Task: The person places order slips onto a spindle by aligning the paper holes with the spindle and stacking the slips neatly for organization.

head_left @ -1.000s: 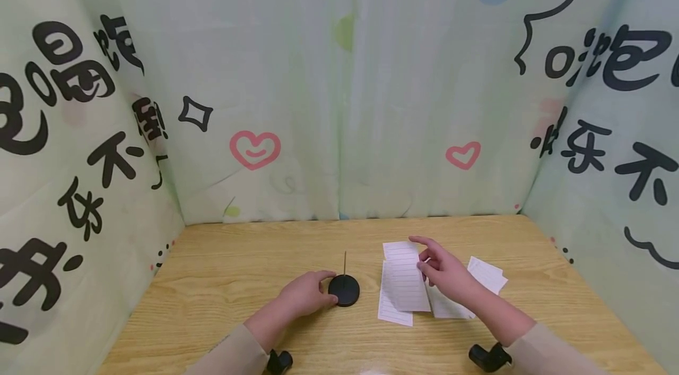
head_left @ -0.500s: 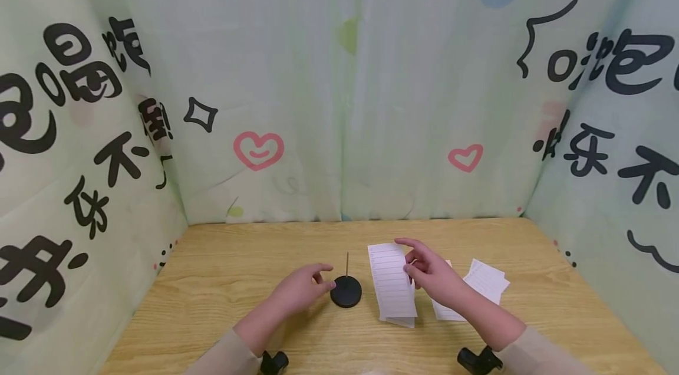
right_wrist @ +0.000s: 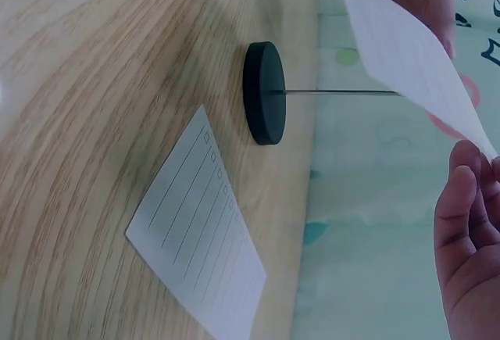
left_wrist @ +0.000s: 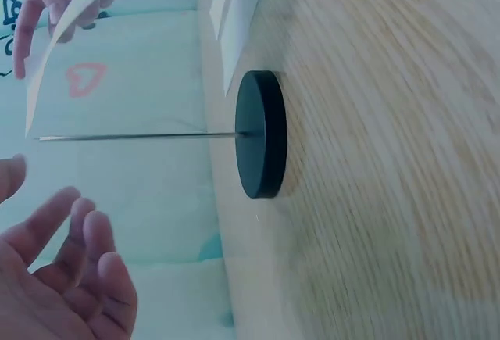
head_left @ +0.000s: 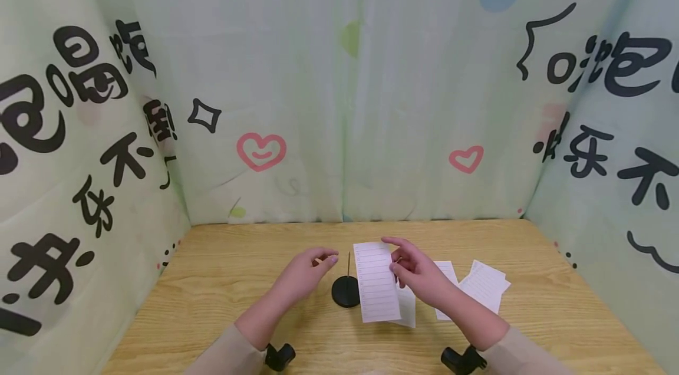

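Note:
My right hand (head_left: pixel 419 272) pinches a narrow lined paper sheet (head_left: pixel 378 286) by its right edge and holds it above the table. The sheet bends a little in the right wrist view, where the right hand (right_wrist: pixel 473 238) grips its end. Beside the sheet stands a bill spike: a black round base (left_wrist: pixel 269 133) with a thin upright metal rod (left_wrist: pixel 141 137). The sheet's edge is close to the rod's tip; whether they touch I cannot tell. My left hand (head_left: pixel 305 273) hovers left of the rod with loosely bent fingers, holding nothing.
One lined sheet (right_wrist: pixel 203 238) lies on the wooden table just right of the spike. Farther right lie more papers (head_left: pixel 485 283), partly overlapping, some hidden by the right forearm. Printed curtains (head_left: pixel 339 98) enclose the table at the back and both sides.
My right hand has lifted the top sheet off the one under it and carried it left to the spike. My left hand has let go of the black base and risen beside the rod.

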`<state>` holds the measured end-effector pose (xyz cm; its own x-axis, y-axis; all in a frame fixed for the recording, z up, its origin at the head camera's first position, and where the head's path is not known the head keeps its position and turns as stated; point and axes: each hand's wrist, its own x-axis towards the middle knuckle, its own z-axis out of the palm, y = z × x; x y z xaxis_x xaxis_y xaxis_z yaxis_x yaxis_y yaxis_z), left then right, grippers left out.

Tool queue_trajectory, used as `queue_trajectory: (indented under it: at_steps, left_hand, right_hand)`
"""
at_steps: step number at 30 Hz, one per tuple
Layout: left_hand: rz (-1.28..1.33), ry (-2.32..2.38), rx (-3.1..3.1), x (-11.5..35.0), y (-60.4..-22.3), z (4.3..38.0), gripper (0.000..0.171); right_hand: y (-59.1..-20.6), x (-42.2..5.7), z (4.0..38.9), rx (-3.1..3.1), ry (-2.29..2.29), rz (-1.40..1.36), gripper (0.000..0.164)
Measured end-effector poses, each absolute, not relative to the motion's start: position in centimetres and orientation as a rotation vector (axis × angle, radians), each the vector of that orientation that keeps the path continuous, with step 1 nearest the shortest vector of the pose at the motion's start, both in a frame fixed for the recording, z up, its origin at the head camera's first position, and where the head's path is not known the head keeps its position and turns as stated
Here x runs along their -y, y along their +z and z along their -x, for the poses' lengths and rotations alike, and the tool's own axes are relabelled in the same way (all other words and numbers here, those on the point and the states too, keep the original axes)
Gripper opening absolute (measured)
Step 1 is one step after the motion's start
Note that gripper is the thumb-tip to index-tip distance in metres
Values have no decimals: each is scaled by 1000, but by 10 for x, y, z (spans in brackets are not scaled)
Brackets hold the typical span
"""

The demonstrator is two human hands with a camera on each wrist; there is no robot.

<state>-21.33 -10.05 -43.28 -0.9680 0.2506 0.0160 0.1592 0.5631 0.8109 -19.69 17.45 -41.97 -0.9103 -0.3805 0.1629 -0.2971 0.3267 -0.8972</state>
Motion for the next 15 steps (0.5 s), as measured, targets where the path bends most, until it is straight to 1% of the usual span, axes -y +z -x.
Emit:
queue_trajectory:
  at_steps: [6,15]
  left_hand:
    - [-340,1522,-2647,92,-432,220,42]
    - [-289,1615,-2596,81,-428,226,44]
  right_hand:
    - [-425,-167,202,-2485,-1665,617,49]
    - [-429,-158,206,-2460,-1706,595,49]
